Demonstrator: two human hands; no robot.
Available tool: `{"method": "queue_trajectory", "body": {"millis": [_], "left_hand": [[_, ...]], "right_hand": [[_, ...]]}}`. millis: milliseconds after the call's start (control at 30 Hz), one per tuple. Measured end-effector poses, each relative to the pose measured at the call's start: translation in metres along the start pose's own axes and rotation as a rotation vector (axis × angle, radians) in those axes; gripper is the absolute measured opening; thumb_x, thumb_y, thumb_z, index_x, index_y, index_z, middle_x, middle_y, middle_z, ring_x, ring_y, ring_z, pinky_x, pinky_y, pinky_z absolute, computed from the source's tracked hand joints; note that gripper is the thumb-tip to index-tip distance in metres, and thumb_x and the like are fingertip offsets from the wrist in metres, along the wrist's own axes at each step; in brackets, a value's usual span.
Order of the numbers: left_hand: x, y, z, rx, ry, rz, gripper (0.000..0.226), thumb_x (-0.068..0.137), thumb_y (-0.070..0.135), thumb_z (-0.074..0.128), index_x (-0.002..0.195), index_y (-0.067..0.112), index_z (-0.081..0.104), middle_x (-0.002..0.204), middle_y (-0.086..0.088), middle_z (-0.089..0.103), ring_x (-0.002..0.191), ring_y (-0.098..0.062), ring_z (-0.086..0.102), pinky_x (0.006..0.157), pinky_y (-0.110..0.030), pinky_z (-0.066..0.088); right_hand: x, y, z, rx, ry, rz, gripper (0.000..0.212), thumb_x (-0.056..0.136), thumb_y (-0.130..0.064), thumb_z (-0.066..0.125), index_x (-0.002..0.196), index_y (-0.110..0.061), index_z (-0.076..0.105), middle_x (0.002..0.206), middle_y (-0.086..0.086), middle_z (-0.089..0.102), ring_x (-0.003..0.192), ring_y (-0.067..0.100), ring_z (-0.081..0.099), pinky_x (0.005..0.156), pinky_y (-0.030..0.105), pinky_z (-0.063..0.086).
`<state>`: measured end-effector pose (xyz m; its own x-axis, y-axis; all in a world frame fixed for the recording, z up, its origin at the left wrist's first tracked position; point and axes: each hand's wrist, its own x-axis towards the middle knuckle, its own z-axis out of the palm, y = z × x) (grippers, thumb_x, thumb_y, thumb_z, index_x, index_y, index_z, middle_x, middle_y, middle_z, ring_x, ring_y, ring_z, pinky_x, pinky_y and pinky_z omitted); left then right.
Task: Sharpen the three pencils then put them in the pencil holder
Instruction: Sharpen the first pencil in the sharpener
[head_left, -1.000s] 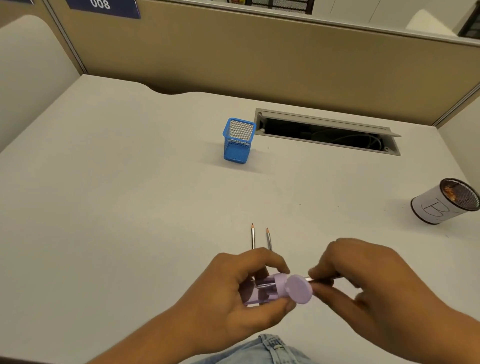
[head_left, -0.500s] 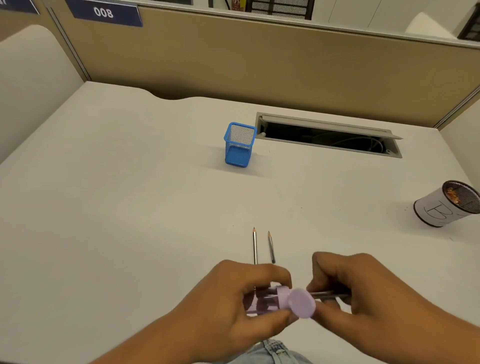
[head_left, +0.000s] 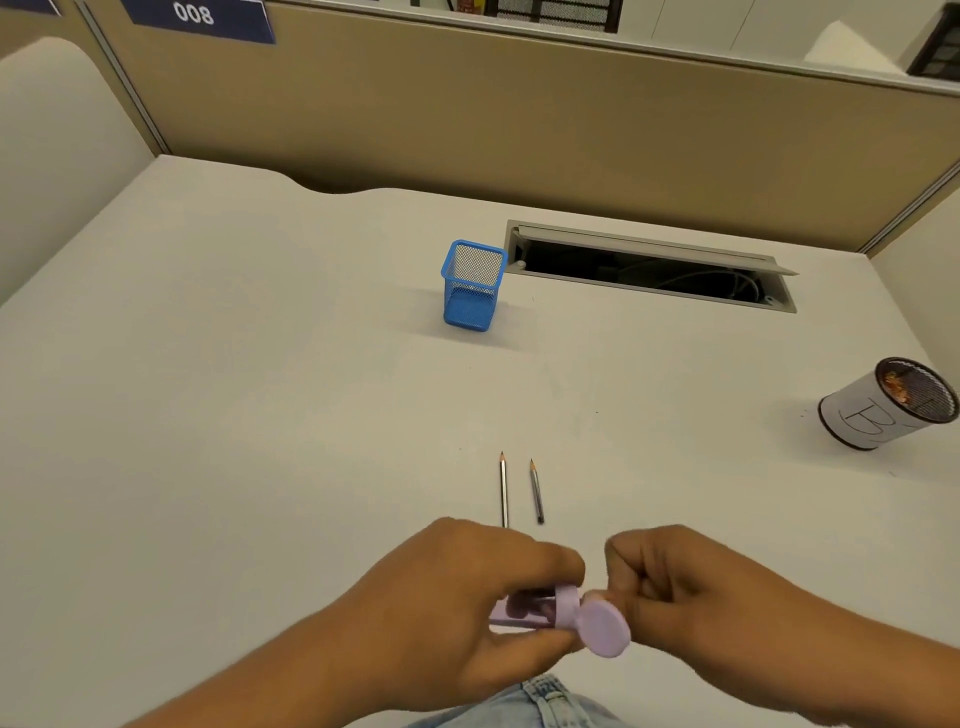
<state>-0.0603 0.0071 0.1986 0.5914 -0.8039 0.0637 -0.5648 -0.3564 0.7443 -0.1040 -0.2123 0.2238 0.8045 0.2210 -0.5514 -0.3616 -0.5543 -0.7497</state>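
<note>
My left hand (head_left: 447, 608) grips a lilac pencil sharpener (head_left: 561, 616) with a round lid hanging open at its right end, near the desk's front edge. My right hand (head_left: 691, 592) is closed right beside the sharpener's opening; the third pencil is hidden inside its fingers. Two grey pencils lie side by side on the desk just beyond my hands, tips pointing away: the left pencil (head_left: 503, 491) and the right pencil (head_left: 536, 491). A blue mesh pencil holder (head_left: 472, 286) stands upright farther back at the centre.
A white-wrapped mesh cup marked "B" (head_left: 878, 410) with shavings inside stands at the right. An open cable slot (head_left: 649, 267) cuts the desk behind the holder. Tan partition walls (head_left: 519, 130) close the back. Blue jeans (head_left: 524, 706) show at the bottom edge.
My right hand has pushed in closer to the sharpener, and the pencil shaft seen between the hands earlier is now hidden. The view has tilted down slightly.
</note>
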Motion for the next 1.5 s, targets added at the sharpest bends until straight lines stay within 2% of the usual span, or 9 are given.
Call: {"method": "queue_trajectory", "body": {"millis": [133,267,367,467,600,800,900,1200,1500], "left_hand": [[0.001,0.000,0.001,-0.262,0.012,-0.147,0.021,0.087,0.051,0.068,0.100,0.036,0.066,0.070,0.013,0.062,0.054,-0.007,0.049,0.053,-0.013,0.036],[0.001,0.000,-0.003,-0.659,-0.009,-0.264,0.019,0.083,0.039,0.074,0.101,0.032,0.072,0.075,-0.001,0.067,0.063,-0.012,0.054,0.063,-0.025,0.046],[0.002,0.004,-0.005,-0.717,0.021,-0.232,0.013,0.084,0.035,0.074,0.097,0.033,0.072,0.074,0.007,0.066,0.063,-0.011,0.054,0.062,-0.022,0.046],[-0.001,0.002,-0.005,-0.232,0.108,-0.048,0.012,0.087,0.039,0.072,0.095,0.032,0.066,0.071,0.011,0.061,0.057,-0.003,0.048,0.055,-0.011,0.037],[-0.004,0.001,-0.001,0.249,0.062,0.198,0.019,0.090,0.041,0.066,0.104,0.028,0.066,0.073,0.007,0.063,0.056,-0.011,0.047,0.046,-0.020,0.037],[-0.003,0.001,0.002,-0.326,0.067,-0.092,0.011,0.089,0.043,0.069,0.096,0.036,0.065,0.065,0.018,0.057,0.053,-0.004,0.045,0.053,-0.010,0.032],[-0.001,0.001,0.001,-0.459,0.086,-0.114,0.011,0.087,0.038,0.073,0.095,0.035,0.067,0.064,0.016,0.057,0.053,-0.002,0.045,0.055,-0.010,0.034],[-0.008,-0.006,0.002,0.467,0.088,0.368,0.015,0.097,0.029,0.059,0.110,0.022,0.054,0.059,-0.001,0.049,0.042,-0.024,0.035,0.033,-0.026,0.035],[-0.007,-0.020,0.005,0.360,0.205,0.262,0.013,0.098,0.036,0.053,0.106,0.026,0.057,0.073,0.005,0.062,0.054,-0.018,0.052,0.039,-0.028,0.043]], "right_hand": [[-0.010,-0.005,-0.005,-0.206,0.126,-0.241,0.020,0.080,-0.052,0.067,0.080,-0.034,0.058,0.068,-0.008,0.067,0.054,0.008,0.050,0.050,0.016,0.038],[-0.011,-0.007,-0.014,-0.947,0.443,-0.700,0.025,0.092,-0.039,0.059,0.076,-0.022,0.068,0.068,-0.005,0.063,0.055,0.020,0.051,0.044,0.029,0.039],[-0.012,-0.008,-0.009,-0.983,0.507,-0.794,0.027,0.092,-0.032,0.061,0.070,-0.018,0.067,0.057,0.000,0.054,0.047,0.025,0.039,0.040,0.030,0.033],[-0.010,-0.008,-0.003,-0.658,0.328,-0.462,0.029,0.091,-0.048,0.054,0.068,-0.034,0.041,0.050,-0.011,0.042,0.047,0.011,0.032,0.043,0.020,0.024],[-0.001,-0.001,-0.004,0.147,-0.042,0.079,0.040,0.089,-0.045,0.067,0.060,-0.025,0.048,0.048,-0.012,0.039,0.045,0.007,0.030,0.046,0.017,0.025],[-0.012,-0.003,-0.011,-0.595,0.244,-0.459,0.018,0.088,-0.047,0.061,0.079,-0.032,0.057,0.064,-0.012,0.061,0.054,0.006,0.046,0.048,0.014,0.031],[-0.013,-0.006,-0.013,-0.982,0.355,-0.735,0.039,0.098,-0.037,0.047,0.067,-0.019,0.061,0.055,-0.003,0.049,0.046,0.021,0.038,0.038,0.029,0.030],[-0.003,-0.012,-0.007,0.324,-0.263,0.273,0.034,0.091,-0.034,0.067,0.060,-0.024,0.056,0.049,-0.003,0.041,0.041,0.012,0.029,0.039,0.020,0.025],[0.006,-0.017,-0.017,-0.109,-0.128,0.043,0.039,0.097,-0.047,0.050,0.067,-0.026,0.064,0.047,-0.014,0.046,0.041,0.003,0.031,0.044,0.016,0.028]]}}
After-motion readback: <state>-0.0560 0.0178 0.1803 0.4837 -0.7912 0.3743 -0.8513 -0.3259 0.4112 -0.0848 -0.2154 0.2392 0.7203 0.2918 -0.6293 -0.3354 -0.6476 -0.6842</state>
